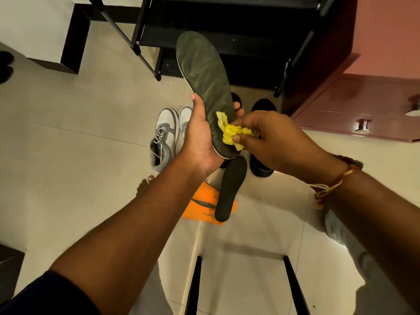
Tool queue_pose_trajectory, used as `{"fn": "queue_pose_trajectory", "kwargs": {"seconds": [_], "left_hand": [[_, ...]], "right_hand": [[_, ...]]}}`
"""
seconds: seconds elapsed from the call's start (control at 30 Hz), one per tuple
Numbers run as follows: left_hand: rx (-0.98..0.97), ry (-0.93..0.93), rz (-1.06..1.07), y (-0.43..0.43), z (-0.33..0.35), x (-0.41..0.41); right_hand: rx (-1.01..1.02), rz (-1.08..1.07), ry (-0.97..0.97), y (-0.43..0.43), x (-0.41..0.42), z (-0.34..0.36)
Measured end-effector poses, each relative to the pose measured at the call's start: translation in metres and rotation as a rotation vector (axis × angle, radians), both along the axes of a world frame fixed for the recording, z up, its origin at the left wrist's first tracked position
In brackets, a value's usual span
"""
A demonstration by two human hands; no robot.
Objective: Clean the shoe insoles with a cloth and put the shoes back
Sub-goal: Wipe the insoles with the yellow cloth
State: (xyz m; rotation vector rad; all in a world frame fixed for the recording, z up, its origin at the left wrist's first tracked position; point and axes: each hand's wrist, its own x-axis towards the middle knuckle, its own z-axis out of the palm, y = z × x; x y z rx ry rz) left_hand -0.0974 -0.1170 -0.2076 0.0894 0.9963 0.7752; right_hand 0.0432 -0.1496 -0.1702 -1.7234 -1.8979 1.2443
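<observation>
— What's in the left hand (200, 135)?

— A dark green insole (204, 76), at frame centre. The hand is wrapped round its lower part, thumb on the left edge, fingertips showing past the right edge; the toe end points up toward the black rack (227, 30) at the top.

— And the right hand (272, 139)?

— Closed on a bunched yellow cloth (231, 133), which is pressed against the insole's lower part. A thread band (336, 183) sits on that wrist.

— Anything on the floor (91, 133)?

— Left of centre, a pair of grey-and-white sneakers (164, 137) side by side. Below the hands, a black insole (229, 189) lying across an orange insole (204, 201). Behind the right hand, black shoes (261, 105), mostly hidden.

— The edges?

— A reddish cabinet (363, 98) with metal knobs at upper right — and toes (145, 180) just under the left forearm.
</observation>
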Motion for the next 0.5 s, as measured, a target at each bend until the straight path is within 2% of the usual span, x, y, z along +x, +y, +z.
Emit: {"fn": "queue_pose_trajectory", "kwargs": {"seconds": [0.13, 0.4, 0.5], "left_hand": [[0.024, -0.049, -0.021, -0.008, 0.000, 0.006], [0.027, -0.133, -0.070, -0.019, -0.004, 0.015], [0.011, -0.139, -0.071, -0.019, -0.005, 0.015]], "right_hand": [[0.072, -0.037, -0.086, -0.001, -0.003, -0.003], [0.305, -0.204, -0.087, -0.001, -0.003, -0.006], [0.352, -0.177, -0.115, -0.001, -0.005, -0.009]]}}
